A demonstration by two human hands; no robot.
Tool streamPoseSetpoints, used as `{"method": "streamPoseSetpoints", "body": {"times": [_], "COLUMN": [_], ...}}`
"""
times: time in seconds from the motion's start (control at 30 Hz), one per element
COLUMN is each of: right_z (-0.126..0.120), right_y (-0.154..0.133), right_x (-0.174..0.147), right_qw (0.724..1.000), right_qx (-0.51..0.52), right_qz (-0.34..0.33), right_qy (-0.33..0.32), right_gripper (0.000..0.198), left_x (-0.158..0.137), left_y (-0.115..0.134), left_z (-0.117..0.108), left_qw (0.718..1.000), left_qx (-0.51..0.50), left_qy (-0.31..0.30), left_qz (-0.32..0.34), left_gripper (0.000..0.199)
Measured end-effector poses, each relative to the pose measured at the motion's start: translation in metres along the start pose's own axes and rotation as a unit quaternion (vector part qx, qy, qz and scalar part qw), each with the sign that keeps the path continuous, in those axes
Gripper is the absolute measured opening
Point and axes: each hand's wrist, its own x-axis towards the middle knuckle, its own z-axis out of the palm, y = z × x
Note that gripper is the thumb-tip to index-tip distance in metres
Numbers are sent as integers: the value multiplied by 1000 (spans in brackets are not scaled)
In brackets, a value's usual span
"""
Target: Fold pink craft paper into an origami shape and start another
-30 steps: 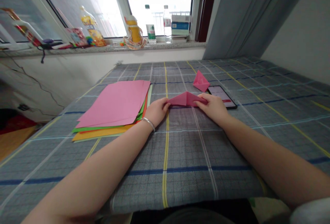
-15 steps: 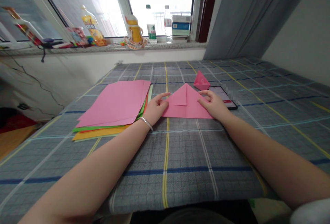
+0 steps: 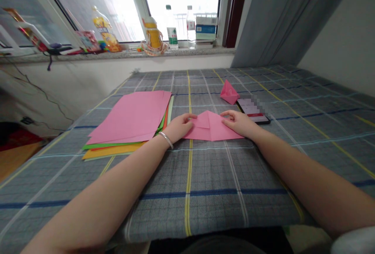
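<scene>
A folded sheet of pink paper [image 3: 218,128] is held between my two hands over the plaid cloth, its peak pointing away from me and a vertical crease down its middle. My left hand [image 3: 181,126] grips its left side between thumb and fingers. The right side is pinched in my right hand [image 3: 238,122]. A small squarish flap shows on the paper's left half. Just beyond my right hand stands a folded pink paper piece [image 3: 229,92] with a pointed top, beside a phone [image 3: 254,110] lying face up.
At the left lies a stack of coloured paper [image 3: 131,115], pink on top with green and orange edges below. A plaid cloth [image 3: 211,176] covers the table. Along the windowsill [image 3: 129,55] stand several bottles and some boxes [image 3: 206,31]. A grey curtain [image 3: 272,20] hangs at the right.
The pink paper's peak has come lower and nearer to me, and the sheet now bends along its middle crease. Both hands have shifted slightly toward me, still on its sides.
</scene>
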Motion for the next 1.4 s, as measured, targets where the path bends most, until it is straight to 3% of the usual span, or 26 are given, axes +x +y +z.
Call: {"method": "streamPoseSetpoints", "body": {"times": [0.13,0.33,0.47,0.57,0.7,0.87,1.07,1.4], "right_z": [-3,-4,0,3,4,1,-6,-7], "right_y": [-6,-8,-10,-14,-16,-18,-25,-26], "right_x": [-3,-6,-6,-8,-12,-15,-14,-16], "right_qw": [997,984,969,959,958,962,960,949], "right_qx": [-78,-146,-142,-116,-101,-104,-88,-132], "right_qz": [-21,-104,-203,-250,-246,-214,-221,-239], "right_qy": [-2,-7,-23,-65,-102,-132,-146,-155], "right_gripper": [26,26,26,30,44,75,72,63], "left_x": [0,-7,-11,-10,-9,-11,-16,-15], "left_y": [0,6,5,2,0,5,13,12], "left_z": [4,10,12,14,17,15,12,14], "left_qw": [994,951,940,935,926,919,912,899], "left_qx": [101,289,314,319,328,348,341,359], "left_qy": [18,45,74,58,-26,-85,-85,-112], "left_qz": [34,102,112,143,187,166,211,223], "left_gripper": [37,35,35,37,45,57,72,81]}}
